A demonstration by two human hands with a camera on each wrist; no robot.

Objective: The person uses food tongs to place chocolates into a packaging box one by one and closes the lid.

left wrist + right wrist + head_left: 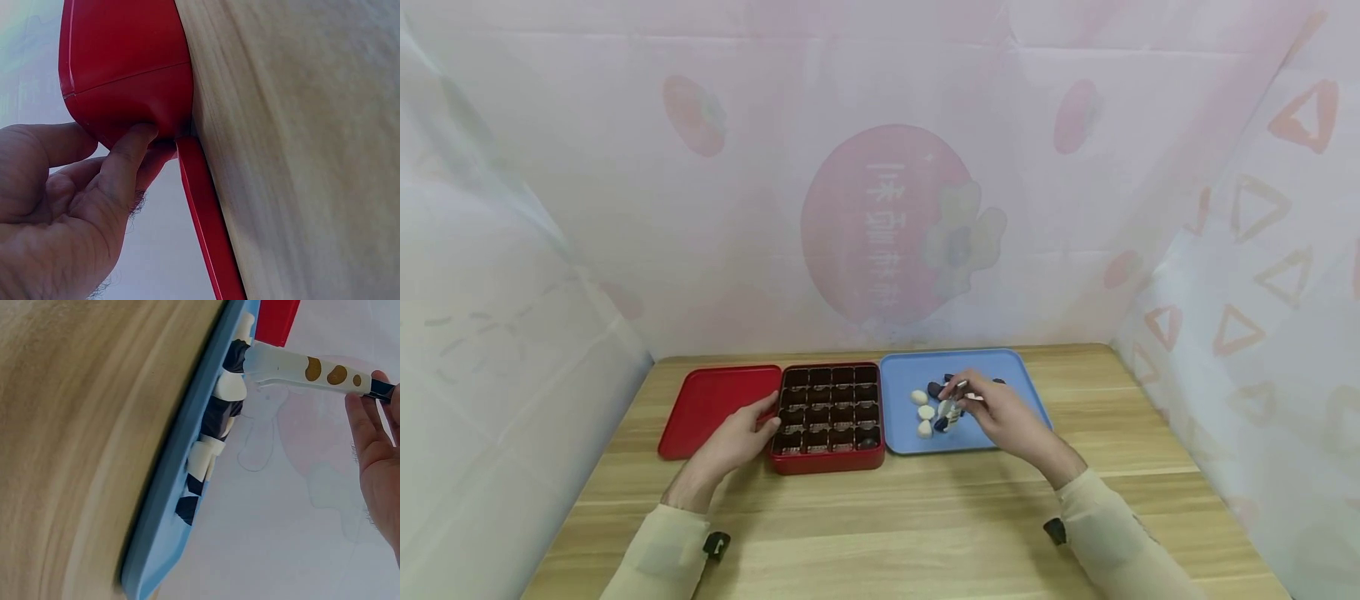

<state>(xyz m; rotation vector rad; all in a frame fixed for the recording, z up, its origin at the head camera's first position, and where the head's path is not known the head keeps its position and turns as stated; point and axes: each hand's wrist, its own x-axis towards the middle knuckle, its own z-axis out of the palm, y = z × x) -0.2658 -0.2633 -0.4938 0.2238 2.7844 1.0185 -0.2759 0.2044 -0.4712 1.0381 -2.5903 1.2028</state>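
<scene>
My left hand (pixel 735 437) rests its thumb and fingers against the left side of a red box (pixel 827 464), near the front corner. Inside the box is a dark brown insert with several compartments; a dark chocolate (pixel 868 443) lies in the front right one. Over the blue tray (pixel 898 372), my right hand (pixel 1003 418) pinches the dark end of a pale, brown-spotted utensil (pixel 325 370). Its translucent tip is among the pieces; its exact kind is unclear. Several white chocolates (pixel 924 429) and dark chocolates (pixel 935 389) lie on the tray, partly hidden by the hand.
A red lid (pixel 718 404) lies flat to the left of the box. Box and tray stand side by side on the wooden table (pixel 865 533). A printed cloth backdrop (pixel 737 250) rises behind the table and along both sides.
</scene>
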